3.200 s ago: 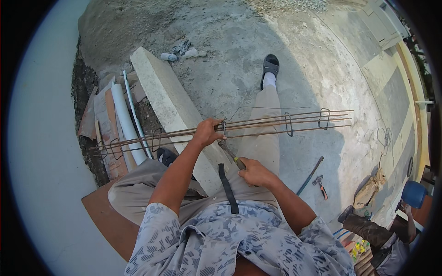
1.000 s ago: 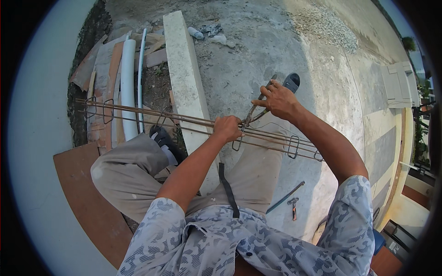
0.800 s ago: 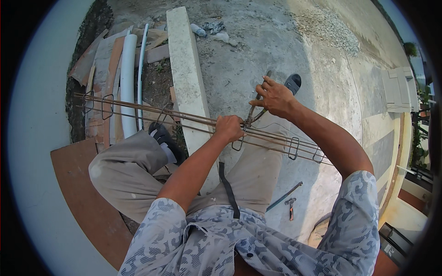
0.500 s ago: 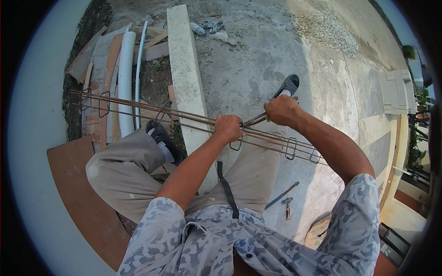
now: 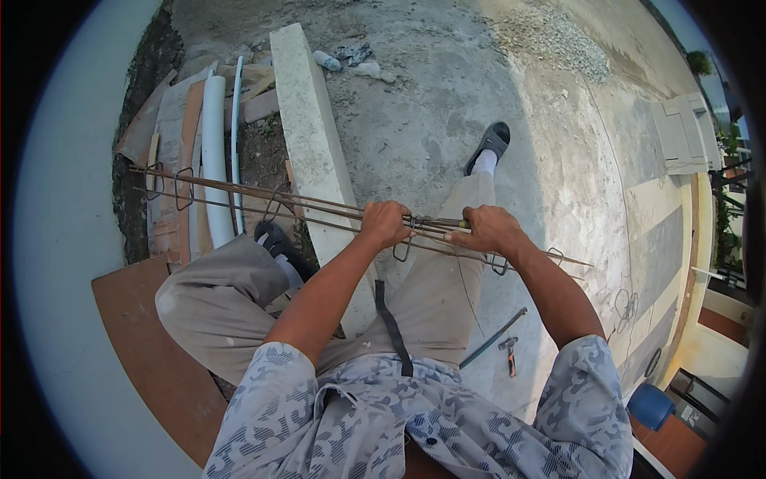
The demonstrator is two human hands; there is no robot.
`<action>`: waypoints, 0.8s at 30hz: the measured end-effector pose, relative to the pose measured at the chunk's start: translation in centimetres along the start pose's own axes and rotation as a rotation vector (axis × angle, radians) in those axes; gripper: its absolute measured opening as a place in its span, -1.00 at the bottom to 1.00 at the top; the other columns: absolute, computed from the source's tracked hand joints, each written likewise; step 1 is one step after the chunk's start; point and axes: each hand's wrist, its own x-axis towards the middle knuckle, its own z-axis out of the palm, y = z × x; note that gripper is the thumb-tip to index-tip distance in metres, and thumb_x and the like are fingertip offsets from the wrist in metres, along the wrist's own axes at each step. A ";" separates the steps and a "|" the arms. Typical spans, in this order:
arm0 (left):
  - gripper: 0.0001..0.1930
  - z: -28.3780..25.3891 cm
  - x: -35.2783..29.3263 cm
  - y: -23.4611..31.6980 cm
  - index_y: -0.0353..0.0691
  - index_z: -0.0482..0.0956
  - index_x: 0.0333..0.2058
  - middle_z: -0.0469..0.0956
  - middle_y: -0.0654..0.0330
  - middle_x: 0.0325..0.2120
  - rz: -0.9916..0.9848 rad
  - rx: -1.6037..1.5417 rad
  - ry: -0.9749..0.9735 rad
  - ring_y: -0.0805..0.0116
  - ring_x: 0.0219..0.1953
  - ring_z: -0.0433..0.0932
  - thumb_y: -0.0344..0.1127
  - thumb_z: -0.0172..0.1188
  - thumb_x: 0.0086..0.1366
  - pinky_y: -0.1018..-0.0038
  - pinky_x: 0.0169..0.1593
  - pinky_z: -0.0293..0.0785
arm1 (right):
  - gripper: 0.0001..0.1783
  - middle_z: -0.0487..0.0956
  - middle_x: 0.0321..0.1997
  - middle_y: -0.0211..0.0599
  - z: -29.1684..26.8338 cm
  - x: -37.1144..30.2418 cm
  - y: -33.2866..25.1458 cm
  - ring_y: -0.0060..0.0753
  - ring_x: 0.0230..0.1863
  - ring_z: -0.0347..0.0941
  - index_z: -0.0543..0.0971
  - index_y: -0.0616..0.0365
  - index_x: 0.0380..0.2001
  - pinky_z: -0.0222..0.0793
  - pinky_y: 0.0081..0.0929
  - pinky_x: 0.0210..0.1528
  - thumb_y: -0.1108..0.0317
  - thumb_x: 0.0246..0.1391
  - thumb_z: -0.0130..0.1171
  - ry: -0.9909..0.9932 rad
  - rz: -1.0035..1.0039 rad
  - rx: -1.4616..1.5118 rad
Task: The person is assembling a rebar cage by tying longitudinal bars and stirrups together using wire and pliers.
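A long, narrow cage of rusty steel rods (image 5: pixel 247 189) with dark wire stirrups (image 5: pixel 185 189) lies across my lap and over a concrete beam (image 5: pixel 307 136). My left hand (image 5: pixel 384 223) is closed around the rods near the middle of the cage. My right hand (image 5: pixel 491 229) grips the handles of a pair of pincers (image 5: pixel 437 221), which lie nearly along the rods. Their jaws are at a stirrup just beside my left hand; the exact bite is too small to tell. A thin wire (image 5: pixel 469 295) hangs down below the pincers over my trouser leg.
On the ground by my right thigh lie a hammer (image 5: pixel 511 359) and a dark bar (image 5: pixel 495 339). To the left are a white pipe (image 5: pixel 214 160), boards and a brown panel (image 5: pixel 159 343). Gravel (image 5: pixel 558 40) is heaped at the far right; a blue container (image 5: pixel 650 405) stands near right.
My right hand has come down and closer to my left, swinging the pincers from a raised slant to nearly level with the rods. The thin hanging wire now shows. The view has shifted slightly.
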 end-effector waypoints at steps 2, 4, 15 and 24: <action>-0.51 -0.1 0.2 0.3 -0.09 0.75 -0.07 0.72 0.06 -0.29 0.006 -0.005 -0.013 0.14 -0.12 0.64 -0.06 0.51 0.00 0.26 0.05 0.28 | -0.18 0.68 -0.38 0.02 2.5 -0.2 0.7 0.03 -0.24 0.66 0.66 0.26 -0.25 0.58 -0.09 -0.16 -0.44 0.04 0.16 0.052 0.011 0.019; -0.51 0.4 0.0 0.1 -0.09 0.75 -0.07 0.72 0.05 -0.27 0.019 0.003 0.022 0.12 -0.12 0.63 -0.06 0.51 0.01 0.27 0.05 0.27 | -0.17 0.68 -0.38 0.01 2.6 -0.3 0.6 0.03 -0.24 0.66 0.67 0.26 -0.25 0.58 -0.08 -0.16 -0.45 0.04 0.15 0.100 0.011 0.036; -0.05 2.6 -1.2 4.0 -0.18 0.33 0.30 0.38 -0.05 0.10 0.337 -0.041 0.423 -0.01 0.22 0.32 -0.22 0.55 -0.12 0.02 0.30 0.15 | -0.18 0.64 -0.51 -0.04 -4.6 2.4 -0.4 -0.11 -0.48 0.63 0.65 0.40 -0.42 0.53 -0.18 -0.42 -0.36 -0.15 0.37 -0.372 -0.006 0.116; -0.57 4.8 4.0 8.1 -0.30 0.49 -0.09 0.59 -0.02 -0.28 0.356 -0.192 0.259 -0.03 -0.09 0.59 -0.42 0.33 0.00 0.23 0.01 0.50 | -0.64 0.58 -0.44 -0.19 -2.1 0.0 0.4 -0.23 -0.41 0.56 0.59 0.26 -0.34 0.43 -0.25 -0.35 0.19 -0.07 0.40 0.023 -0.176 -0.239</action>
